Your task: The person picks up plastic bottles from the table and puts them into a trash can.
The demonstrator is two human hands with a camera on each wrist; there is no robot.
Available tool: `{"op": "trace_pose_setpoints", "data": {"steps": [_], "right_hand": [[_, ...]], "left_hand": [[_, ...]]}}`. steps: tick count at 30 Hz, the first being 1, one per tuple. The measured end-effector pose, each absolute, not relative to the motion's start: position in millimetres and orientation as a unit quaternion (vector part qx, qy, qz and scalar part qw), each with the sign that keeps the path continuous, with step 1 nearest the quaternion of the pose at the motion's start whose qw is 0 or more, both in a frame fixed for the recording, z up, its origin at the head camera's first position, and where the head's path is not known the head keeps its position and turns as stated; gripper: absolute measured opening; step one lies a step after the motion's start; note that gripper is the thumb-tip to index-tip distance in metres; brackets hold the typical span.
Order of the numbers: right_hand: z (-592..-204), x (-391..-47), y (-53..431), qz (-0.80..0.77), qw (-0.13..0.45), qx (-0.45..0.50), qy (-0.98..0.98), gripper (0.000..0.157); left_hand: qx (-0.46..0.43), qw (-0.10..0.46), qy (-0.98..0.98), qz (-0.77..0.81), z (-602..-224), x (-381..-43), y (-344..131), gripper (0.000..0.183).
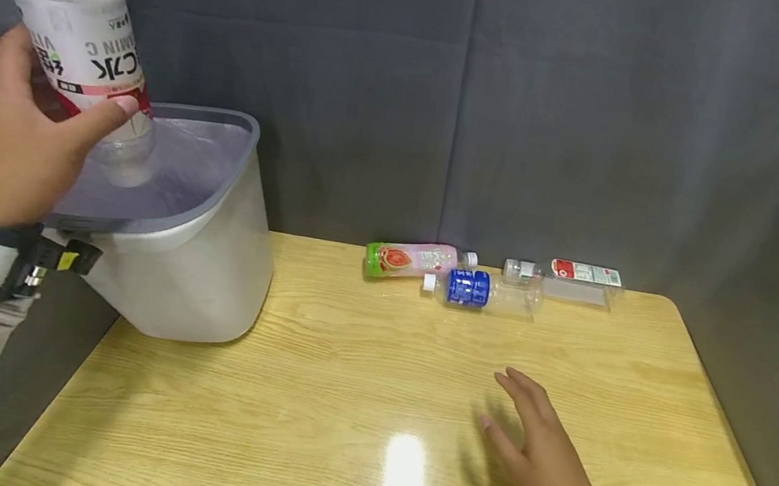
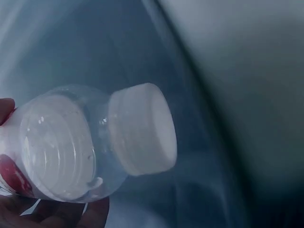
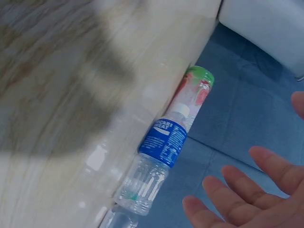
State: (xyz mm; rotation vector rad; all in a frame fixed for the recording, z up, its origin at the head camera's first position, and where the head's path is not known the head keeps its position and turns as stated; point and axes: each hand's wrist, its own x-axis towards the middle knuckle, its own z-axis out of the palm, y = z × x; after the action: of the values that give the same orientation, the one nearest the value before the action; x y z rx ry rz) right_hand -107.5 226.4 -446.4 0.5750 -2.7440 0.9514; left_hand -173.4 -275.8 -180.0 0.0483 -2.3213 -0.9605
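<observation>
Fingers (image 2: 97,213) of the raised left hand (image 1: 23,133) curl round a tilted, upside-down bottle (image 1: 88,40), its cap (image 2: 142,128) pointing down over the bin (image 1: 212,279). The right hand (image 1: 548,461) hovers above the table (image 1: 314,395), fingers (image 3: 223,197) loosely spread.

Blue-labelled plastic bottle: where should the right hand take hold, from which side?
I'd take the blue-labelled plastic bottle around its label, right hand coming from above on the near side: it lies on its side, cap pointing left, near flank unobstructed, pink-labelled bottle behind its cap end.
</observation>
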Motion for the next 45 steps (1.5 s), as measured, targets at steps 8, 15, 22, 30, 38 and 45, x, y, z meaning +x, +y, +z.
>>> {"op": "trace_pose_setpoints", "data": {"steps": [8,15,22,30,38,45], "right_hand": [[-442,-106,224,0.333,0.077,0.201,-0.918,0.055],[-443,-105,222,0.343,0.072,0.212,-0.912,0.05],[-442,-102,222,0.348,0.054,0.199,-0.914,0.047],[-445,-98,224,0.356,0.051,0.192,-0.913,0.044],[-446,-98,222,0.354,0.046,0.192,-0.914,0.043],[-447,-112,227,0.324,0.06,0.208,-0.921,0.043]], "left_hand": [[0.099,0.243,-0.914,-0.308,-181,-182,-312,0.08],[0.103,0.224,-0.916,-0.316,-180,-176,-309,0.081],[0.11,0.235,-0.913,-0.316,-177,-175,-310,0.079],[0.128,0.256,-0.912,-0.294,-171,-174,-297,0.071],[0.076,0.259,-0.917,-0.293,-177,-166,-277,0.062],[-0.037,0.277,-0.9,-0.334,-192,-146,-236,0.058]]}}
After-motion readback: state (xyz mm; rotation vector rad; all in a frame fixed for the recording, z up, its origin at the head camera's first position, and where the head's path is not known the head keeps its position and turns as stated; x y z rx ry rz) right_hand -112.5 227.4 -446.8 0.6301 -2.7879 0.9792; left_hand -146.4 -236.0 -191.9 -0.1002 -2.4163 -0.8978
